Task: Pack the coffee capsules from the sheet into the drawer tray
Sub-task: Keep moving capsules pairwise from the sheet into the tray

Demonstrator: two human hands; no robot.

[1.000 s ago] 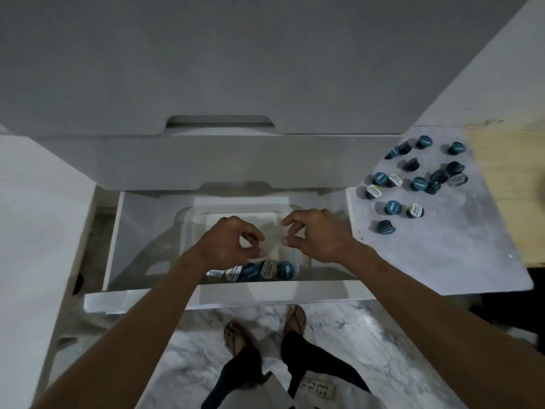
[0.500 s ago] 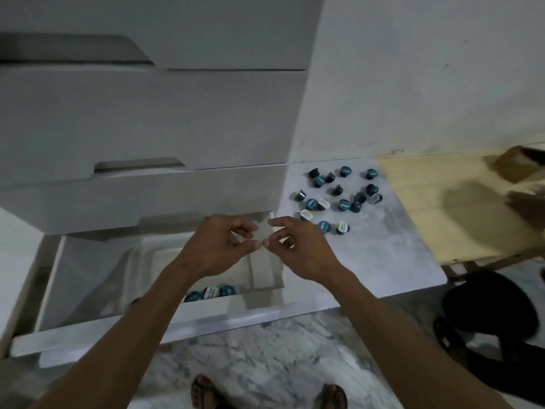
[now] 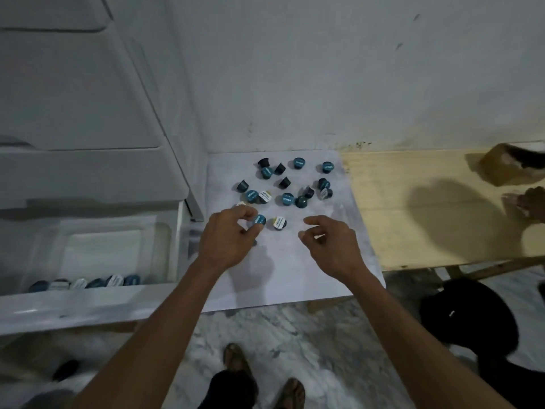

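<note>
Capsules sit in two places: a loose cluster on the sheet (image 3: 283,270) and a row inside the tray (image 3: 112,249) of the open drawer (image 3: 88,302).

Nearest the camera, two feet in sandals (image 3: 236,358) stand on the marble floor (image 3: 324,335). Both forearms reach forward over the near edge of the sheet.

The row of capsules (image 3: 88,282) lies along the near wall of the clear tray, blue and white lids alternating. The tray sits in the white drawer, left of the sheet.

The left hand (image 3: 227,240) is over the left part of the sheet with its fingers curled. The thumb and forefinger close around a blue-lidded capsule (image 3: 260,220) at the near edge of the cluster. A white-lidded capsule (image 3: 241,204) shows just past the knuckles; whether the hand touches it cannot be told.

The right hand (image 3: 330,246) hovers over bare sheet, fingers loosely bent and apart, holding nothing. A white-and-yellow-lidded capsule (image 3: 279,223) stands between the two hands, touching neither.

Farther back, the remaining capsules (image 3: 287,199) are scattered across the far half of the sheet, some upright, some tipped on their sides.

Right of the sheet lies a wooden board (image 3: 427,208). Another person's hand (image 3: 530,203) rests at its far right edge, near a cardboard box (image 3: 501,166). A white wall (image 3: 324,69) closes the scene behind.
</note>
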